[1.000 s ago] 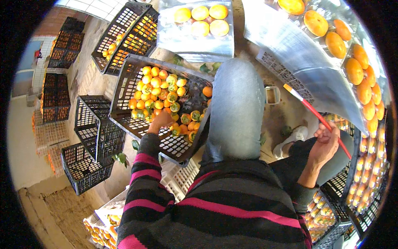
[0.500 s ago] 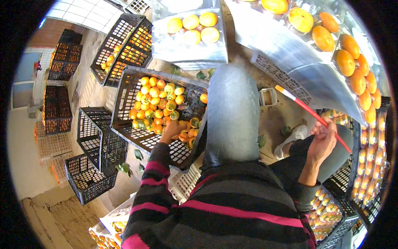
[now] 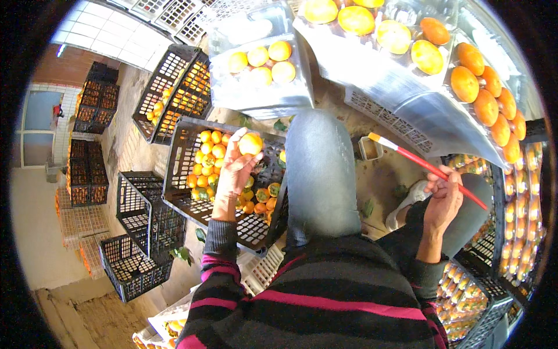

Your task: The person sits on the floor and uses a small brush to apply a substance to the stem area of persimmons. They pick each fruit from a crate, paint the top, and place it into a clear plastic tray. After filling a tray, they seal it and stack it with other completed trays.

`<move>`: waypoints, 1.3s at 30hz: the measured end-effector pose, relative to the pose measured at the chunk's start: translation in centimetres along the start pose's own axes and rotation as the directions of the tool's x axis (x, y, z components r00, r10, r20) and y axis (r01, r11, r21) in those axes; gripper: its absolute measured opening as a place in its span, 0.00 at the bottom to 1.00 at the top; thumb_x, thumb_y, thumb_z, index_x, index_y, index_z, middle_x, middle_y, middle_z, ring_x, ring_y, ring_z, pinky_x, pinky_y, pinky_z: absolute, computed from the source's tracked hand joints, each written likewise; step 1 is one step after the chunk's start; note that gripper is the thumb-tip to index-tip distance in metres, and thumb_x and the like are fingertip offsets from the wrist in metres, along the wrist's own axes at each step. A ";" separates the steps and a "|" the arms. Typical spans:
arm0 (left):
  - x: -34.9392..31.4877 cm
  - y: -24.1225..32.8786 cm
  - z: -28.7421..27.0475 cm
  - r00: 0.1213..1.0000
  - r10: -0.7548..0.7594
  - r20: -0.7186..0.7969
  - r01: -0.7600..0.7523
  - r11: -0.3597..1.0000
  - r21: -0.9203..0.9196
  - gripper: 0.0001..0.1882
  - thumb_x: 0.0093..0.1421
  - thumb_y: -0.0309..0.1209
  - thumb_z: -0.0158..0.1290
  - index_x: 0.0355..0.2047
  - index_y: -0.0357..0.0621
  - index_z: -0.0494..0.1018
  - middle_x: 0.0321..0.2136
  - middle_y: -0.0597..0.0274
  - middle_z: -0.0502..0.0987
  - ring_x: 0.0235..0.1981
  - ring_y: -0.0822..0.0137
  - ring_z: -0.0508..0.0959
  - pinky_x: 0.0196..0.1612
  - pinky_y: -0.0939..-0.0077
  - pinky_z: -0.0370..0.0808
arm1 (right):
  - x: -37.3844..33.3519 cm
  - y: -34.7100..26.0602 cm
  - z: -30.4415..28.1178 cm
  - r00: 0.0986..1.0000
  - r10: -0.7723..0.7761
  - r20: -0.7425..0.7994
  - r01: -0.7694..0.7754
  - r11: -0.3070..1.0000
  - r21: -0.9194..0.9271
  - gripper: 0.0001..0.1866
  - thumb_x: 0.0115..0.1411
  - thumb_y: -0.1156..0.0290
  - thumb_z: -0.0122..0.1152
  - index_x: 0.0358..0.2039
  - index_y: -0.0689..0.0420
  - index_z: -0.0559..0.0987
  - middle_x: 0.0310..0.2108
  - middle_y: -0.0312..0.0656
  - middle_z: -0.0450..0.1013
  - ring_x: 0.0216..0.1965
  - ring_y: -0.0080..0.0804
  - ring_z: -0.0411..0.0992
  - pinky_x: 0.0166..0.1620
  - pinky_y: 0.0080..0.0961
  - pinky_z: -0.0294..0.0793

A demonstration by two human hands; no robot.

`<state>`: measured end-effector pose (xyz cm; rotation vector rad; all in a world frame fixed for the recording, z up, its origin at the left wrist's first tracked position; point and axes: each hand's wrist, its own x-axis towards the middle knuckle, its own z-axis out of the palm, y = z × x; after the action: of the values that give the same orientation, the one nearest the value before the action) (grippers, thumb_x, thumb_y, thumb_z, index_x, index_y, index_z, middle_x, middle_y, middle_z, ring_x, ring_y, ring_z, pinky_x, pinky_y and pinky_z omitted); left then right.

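Observation:
My left hand [image 3: 232,174] is raised over the black plastic crate [image 3: 251,223], its fingers closed round an orange persimmon [image 3: 250,143]. Below that hand, the crate holds a heap of persimmons [image 3: 203,168], some with green calyxes showing. The hand and forearm hide part of the heap. Over my right leg, my right hand [image 3: 444,200] grips a thin red-handled paintbrush [image 3: 412,158]. The pale orange bristle tip points up and left, toward a small square tub [image 3: 372,149] on the floor, and is apart from the persimmon.
Ahead stands a box topped by a clear tray of persimmons [image 3: 258,55]. Clear trays of larger-looking persimmons [image 3: 427,57] sit on a plastic-covered surface at the right. Black crates [image 3: 136,270] stand at the left; packed fruit crates [image 3: 465,302] at the lower right. Loose leaves lie about.
My left hand has come up out of the heap with a persimmon in it. My right hand keeps the paintbrush nearly still. The whole view has shifted slightly.

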<state>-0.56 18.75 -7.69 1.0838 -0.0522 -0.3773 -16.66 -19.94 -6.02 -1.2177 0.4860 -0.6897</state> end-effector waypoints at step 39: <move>2.4 -5.2 15.7 0.915 -0.225 0.334 0.301 0.934 -0.195 0.31 0.60 0.38 0.49 0.60 0.42 0.51 0.51 0.62 0.66 0.51 0.67 0.67 0.55 0.68 0.65 | -2.2 -1.3 0.3 0.982 -0.153 0.108 0.147 0.987 0.057 0.12 0.63 0.69 0.45 0.34 0.65 0.74 0.26 0.46 0.74 0.22 0.25 0.72 0.27 0.21 0.73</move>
<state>-3.24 2.50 -5.12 0.7814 -0.1324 -0.7781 -18.28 -18.38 -4.68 -1.2485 0.2845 -0.7522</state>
